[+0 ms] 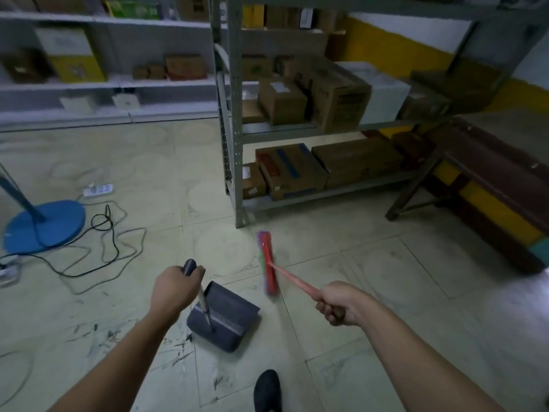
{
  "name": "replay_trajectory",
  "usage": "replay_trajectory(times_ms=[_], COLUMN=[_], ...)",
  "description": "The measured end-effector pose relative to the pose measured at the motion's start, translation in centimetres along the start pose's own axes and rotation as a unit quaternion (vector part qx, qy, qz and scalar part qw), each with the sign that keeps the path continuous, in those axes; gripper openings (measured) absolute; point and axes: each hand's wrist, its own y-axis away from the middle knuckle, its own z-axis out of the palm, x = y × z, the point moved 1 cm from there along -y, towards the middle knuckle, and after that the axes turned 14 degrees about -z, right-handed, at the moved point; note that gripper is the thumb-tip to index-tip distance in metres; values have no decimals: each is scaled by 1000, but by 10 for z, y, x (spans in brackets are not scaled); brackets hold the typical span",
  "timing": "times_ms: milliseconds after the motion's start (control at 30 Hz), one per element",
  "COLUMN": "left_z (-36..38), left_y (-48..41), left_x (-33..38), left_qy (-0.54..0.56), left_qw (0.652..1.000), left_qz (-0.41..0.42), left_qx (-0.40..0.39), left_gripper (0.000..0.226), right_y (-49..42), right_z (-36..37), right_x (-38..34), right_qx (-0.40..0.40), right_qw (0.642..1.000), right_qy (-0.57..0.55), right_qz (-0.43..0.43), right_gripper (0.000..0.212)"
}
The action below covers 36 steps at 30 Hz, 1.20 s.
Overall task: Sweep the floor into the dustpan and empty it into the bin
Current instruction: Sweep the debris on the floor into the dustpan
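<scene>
Grey plastic long-handled dustpan [237, 310] sits on the pale green tiled floor [166, 162] at about 6 o'clock from frame centre, mouth facing 1 o'clock. Its inside reads dark; contents cannot be made out.

- Left hand [175, 288]: fingers and thumb wrapped tight round the dark grip at the top of the dustpan's upright handle, at 7 o'clock.
- Right hand [341, 303]: fist closed round the thin red stick of the red-headed broom with multicoloured bristles [269, 263], at 5 o'clock. The stick runs up and left from the fist to the broom head.
- Hands well apart, one tool each.
- Broom head on the floor just beside the dustpan's mouth, at its 1 o'clock (blurred, edges soft).
- Fine scatter of dust specks [249, 264] on the tile just left of the broom head, near the pan's mouth.

Surroundings:
- Dark shoe [267, 389] at 6 o'clock, bottom edge.
- Round blue stand base [44, 226] at 9 o'clock, loose black cable [110, 242] coiled beside it, white power strip [99, 189] just beyond.
- Grey metal shelving rack [234, 129] at 12 to 2 o'clock; brown cardboard boxes [291, 171] on its lower tiers.
- Dark brown wooden bench [490, 173] at 3 o'clock.
</scene>
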Motion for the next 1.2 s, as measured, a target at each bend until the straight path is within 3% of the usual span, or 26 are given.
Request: replay_trajectory(times_ms=[133, 333, 500, 667, 733, 833, 967, 1067, 1200], left_z=[-9, -7, -14, -18, -17, -12, -4, -4, -7], left_y=[-26, -58, -71, -77, -85, -97, -109, -115, -117], left_x=[29, 65, 65, 59, 63, 80, 110, 131, 146], left_qy=[-31, -29, 14, 66, 80, 102, 135, 162, 221], left_qw=[999, 998, 994, 972, 963, 945, 917, 893, 852], left_qz=[10, -5, -75, -175, -207, -245, -294, -325, -364], left_qx=[22, 55, 80, 144, 156, 190, 233, 265, 305], left_gripper=[42, 46, 45, 44, 43, 43, 44, 43, 40], right_y=[-27, -112, -173, -209, -220, -242, -267, -295, -333], right_z=[-8, -3, 18, 42, 49, 53, 55, 42, 37], right_x=[-49, -124, -137, -171, -202, -246, -291, -313, -336], right_qx=[-36, -112, -125, -177, -194, -241, -320, -361, -344], right_qw=[999, 987, 976, 968, 976, 962, 926, 895, 843], right_qy=[26, -97, -134, -140, -46, 122, 200, 264, 412], right_qz=[-9, 67, 117, 112, 90, 37, -5, 11, -39], right_gripper=[22, 21, 27, 38, 44, 21, 18, 9, 16])
